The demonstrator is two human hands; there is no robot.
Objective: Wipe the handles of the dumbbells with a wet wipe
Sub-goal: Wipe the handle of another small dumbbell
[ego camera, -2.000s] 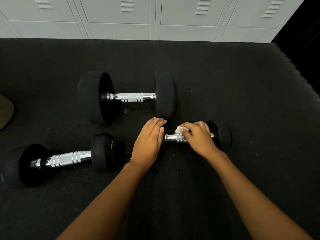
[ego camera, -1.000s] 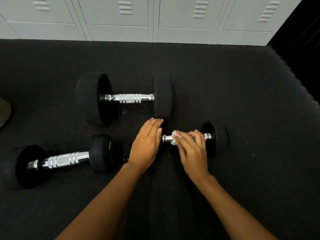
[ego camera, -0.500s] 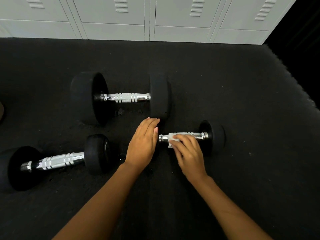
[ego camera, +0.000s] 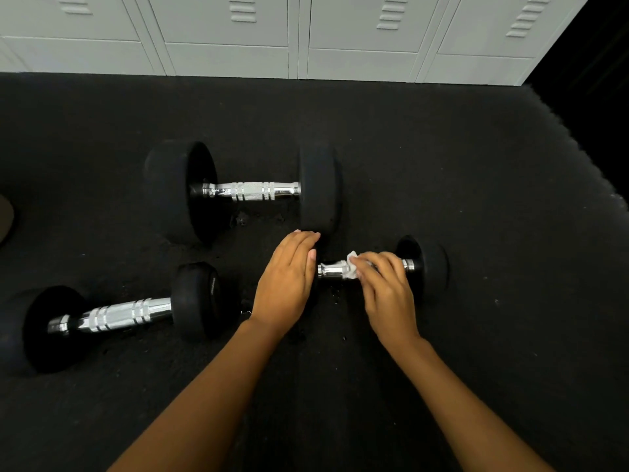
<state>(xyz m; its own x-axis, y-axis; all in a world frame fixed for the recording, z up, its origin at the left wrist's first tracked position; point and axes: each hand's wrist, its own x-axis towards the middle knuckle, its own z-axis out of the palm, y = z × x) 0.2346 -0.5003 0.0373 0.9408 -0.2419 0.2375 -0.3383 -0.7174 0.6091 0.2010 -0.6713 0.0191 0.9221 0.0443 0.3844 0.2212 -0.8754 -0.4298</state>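
here right hand [ego camera: 386,291] pinches crumpled white wipe [ego camera: 350,267] on chrome handle [ego camera: 332,270]; left hand [ego camera: 287,284] flat, fingers extended, gripping nothing.

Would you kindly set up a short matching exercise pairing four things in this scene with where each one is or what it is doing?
Things:
1. left hand
2. right hand
3. largest dumbbell
4. wet wipe

States:
A. lies untouched, nearest the lockers
B. bunched against a chrome handle
C. rests flat over one end of the small dumbbell
D. presses the wipe onto the handle

Pairs: 1-C, 2-D, 3-A, 4-B
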